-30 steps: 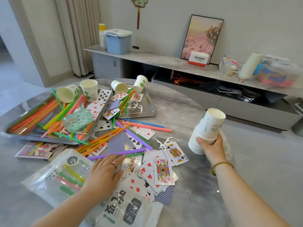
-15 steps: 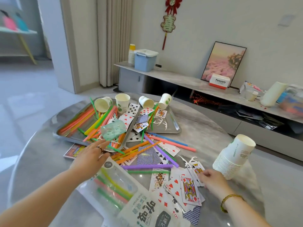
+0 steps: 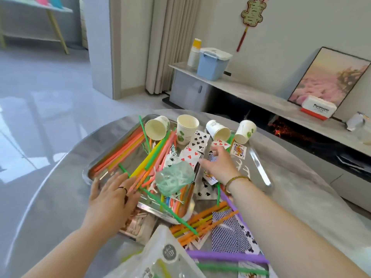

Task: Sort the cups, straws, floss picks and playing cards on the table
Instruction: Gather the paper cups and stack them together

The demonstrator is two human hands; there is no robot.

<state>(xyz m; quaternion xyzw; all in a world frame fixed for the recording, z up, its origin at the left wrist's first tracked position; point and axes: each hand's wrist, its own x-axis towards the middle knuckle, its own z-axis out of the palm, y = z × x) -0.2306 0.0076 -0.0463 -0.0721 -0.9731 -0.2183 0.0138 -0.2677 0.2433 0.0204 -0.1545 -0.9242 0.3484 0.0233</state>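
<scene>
Having let go of the cup stack, your right hand (image 3: 217, 164) now reaches spread-fingered over the trays' (image 3: 259, 169) cards (image 3: 195, 146), left hand (image 3: 112, 197) flat and spread on the straws (image 3: 140, 169), so card-gathering looks next.

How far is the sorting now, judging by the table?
Little looks done: straws, cards and four cups are mixed across the trays. In hand: left hand rests at the near tray's edge, right hand reaches toward the cards, holding nothing. Left: nearly everything, including floss picks.

Four cups (image 3: 187, 128), perhaps two trays (image 3: 104, 157)
</scene>
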